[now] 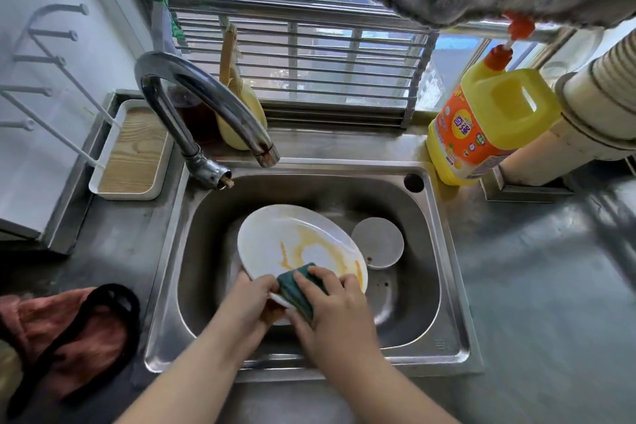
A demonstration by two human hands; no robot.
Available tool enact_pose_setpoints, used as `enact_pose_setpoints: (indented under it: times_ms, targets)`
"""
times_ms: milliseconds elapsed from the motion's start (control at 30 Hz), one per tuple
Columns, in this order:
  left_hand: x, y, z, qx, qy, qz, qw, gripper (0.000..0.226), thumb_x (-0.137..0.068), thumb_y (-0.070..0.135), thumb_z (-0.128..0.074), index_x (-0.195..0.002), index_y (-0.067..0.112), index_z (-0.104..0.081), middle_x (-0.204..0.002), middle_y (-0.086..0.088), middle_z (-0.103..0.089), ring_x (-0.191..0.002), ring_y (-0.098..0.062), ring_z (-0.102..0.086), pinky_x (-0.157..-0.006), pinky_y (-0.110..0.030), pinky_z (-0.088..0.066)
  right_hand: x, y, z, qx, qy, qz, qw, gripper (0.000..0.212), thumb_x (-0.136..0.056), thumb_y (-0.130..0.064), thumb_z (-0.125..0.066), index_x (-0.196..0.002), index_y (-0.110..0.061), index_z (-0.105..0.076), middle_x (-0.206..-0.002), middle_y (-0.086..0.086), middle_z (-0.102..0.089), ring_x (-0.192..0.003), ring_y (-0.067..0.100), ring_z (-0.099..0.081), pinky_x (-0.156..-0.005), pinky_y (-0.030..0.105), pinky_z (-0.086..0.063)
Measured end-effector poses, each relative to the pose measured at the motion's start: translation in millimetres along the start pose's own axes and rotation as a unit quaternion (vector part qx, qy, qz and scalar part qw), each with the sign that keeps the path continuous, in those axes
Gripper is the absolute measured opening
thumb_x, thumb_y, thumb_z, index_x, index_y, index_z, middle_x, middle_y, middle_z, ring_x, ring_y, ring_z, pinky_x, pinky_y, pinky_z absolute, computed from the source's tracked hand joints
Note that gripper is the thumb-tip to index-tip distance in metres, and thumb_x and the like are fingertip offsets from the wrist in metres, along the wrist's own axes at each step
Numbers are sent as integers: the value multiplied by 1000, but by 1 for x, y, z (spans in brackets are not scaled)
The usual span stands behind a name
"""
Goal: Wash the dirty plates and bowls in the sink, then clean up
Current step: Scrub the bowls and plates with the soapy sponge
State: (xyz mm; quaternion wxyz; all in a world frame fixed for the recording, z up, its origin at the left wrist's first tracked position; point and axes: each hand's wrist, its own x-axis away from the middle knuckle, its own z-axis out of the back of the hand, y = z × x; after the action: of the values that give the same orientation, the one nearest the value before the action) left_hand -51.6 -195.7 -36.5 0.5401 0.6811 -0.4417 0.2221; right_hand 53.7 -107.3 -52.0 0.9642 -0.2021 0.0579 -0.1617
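A white plate (275, 234) smeared with orange sauce is held tilted over the steel sink (206, 217). My left hand (256, 296) grips its near rim from the left. My right hand (332, 305) holds a green sponge (298, 287) and presses it against the plate's near edge. A round white disc (377, 242), a lid or a small dish turned over, lies on the sink floor to the right of the plate.
The faucet (203, 96) arches over the sink's back left. A yellow detergent jug (488, 120) stands at the back right, next to stacked white bowls (605, 96). A white tray (132, 151) sits left of the sink, a pink cloth (55, 337) at the near left.
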Motion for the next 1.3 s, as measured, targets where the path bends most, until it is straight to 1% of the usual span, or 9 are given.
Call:
enact_pose_setpoints:
  times_ms: [100,200,367,567,767,933,1033,1200,1300]
  targets:
    - [4,7,12,-21,-4,-27,999,55,-84,-18,-29,-113,23,-53,-97,-12,-69,-84,-32,-67,-58,-47,-57,3,46,4,18,-35,41,998,48,-83,-53,-46,-118,-29,-67,-121,-7,-64,-82,24,-58,-78,33,-56]
    - [8,11,9,-50,-13,-32,998,55,-87,-16,-34,-119,28,-45,-107,-7,-60,-95,-31,-59,-56,-46,-59,-3,74,7,29,-68,-93,993,57,-85,-54,-35,-129,-27,-60,-133,0,-55,-99,30,-51,-92,44,-49]
    - [7,14,8,-71,-37,-64,995,55,-84,-18,-33,-126,14,-51,-102,-19,-69,-79,-32,-69,-49,-39,-56,13,5,5,-151,-78,-20,985,52,-87,-49,-41,-135,-33,-53,-138,-7,-46,-113,18,-41,-103,25,-32]
    - [7,14,8,-76,-25,-51,996,53,-87,-16,-34,-122,22,-47,-106,-10,-61,-92,-29,-60,-45,-34,-55,-12,66,2,-21,-43,-127,991,44,-91,-41,-49,-133,-30,-56,-140,2,-47,-111,31,-46,-100,45,-42]
    - [8,13,15,-78,-35,-50,995,48,-86,-18,-33,-115,13,-56,-97,-17,-69,-75,-28,-67,-47,-37,-56,9,37,-2,-137,-62,20,988,46,-87,-42,-49,-133,-35,-54,-137,-5,-49,-112,21,-47,-103,32,-39]
    - [6,10,2,-86,-42,-29,995,44,-90,-15,-34,-105,20,-55,-97,-11,-67,-82,-29,-65,-44,-34,-55,-14,55,-6,-74,-65,-135,986,50,-93,-46,-45,-141,-35,-45,-148,-2,-34,-124,25,-33,-110,36,-29]
    - [5,14,4,-106,-42,-32,993,46,-87,-16,-31,-109,14,-57,-84,-13,-73,-65,-27,-69,-44,-34,-54,6,4,-10,-212,-75,-57,973,56,-86,-57,-35,-139,-42,-44,-143,-11,-33,-124,11,-28,-110,18,-20]
    - [8,31,22,-150,-15,14,988,39,-88,-11,-36,-111,17,-51,-99,-15,-64,-84,-34,-63,-44,-38,-56,3,80,-2,-46,-91,-42,994,52,-89,-57,-37,-134,-36,-54,-137,0,-52,-108,26,-48,-97,47,-47]
    - [6,55,34,-154,3,53,987,23,-89,-5,-39,-100,9,-54,-83,-17,-67,-75,-32,-63,-41,-34,-54,2,89,17,4,-83,41,996,66,-84,-76,-36,-134,-35,-53,-137,0,-51,-107,24,-45,-100,44,-45]
